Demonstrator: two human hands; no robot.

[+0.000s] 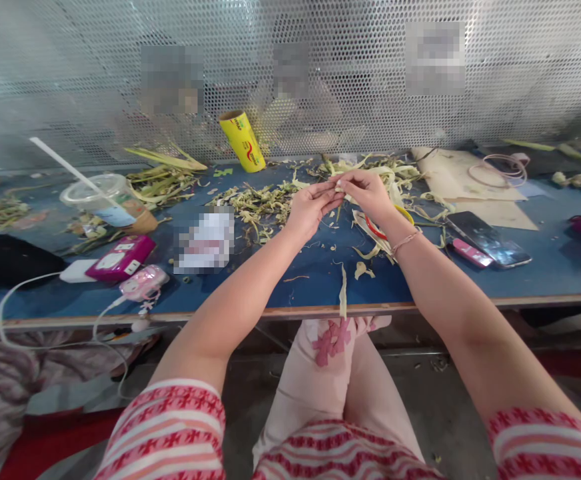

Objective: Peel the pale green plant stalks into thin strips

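My left hand [309, 208] and my right hand [369, 189] meet above the blue table, fingertips touching. Both are closed in a pinch around a small pale bit, too small to name. Dried, shrivelled plant scraps [260, 203] lie left of my left hand. More pale, leafy strips [395, 175] are heaped behind and to the right of my right hand. Beneath my right wrist, a red curved band [374, 228] and a yellow one [404, 214] show, partly hidden by the arm. One long pale strip [343, 293] hangs over the table's front edge.
A yellow cardboard tube [243, 141] stands tilted by the perforated metal screen [360, 73]. Left are a plastic cup [101, 200] with a straw, a magenta device [121, 257] and white cables. Right are a phone [490, 239], a pink gadget [472, 253] and brown paper [463, 175].
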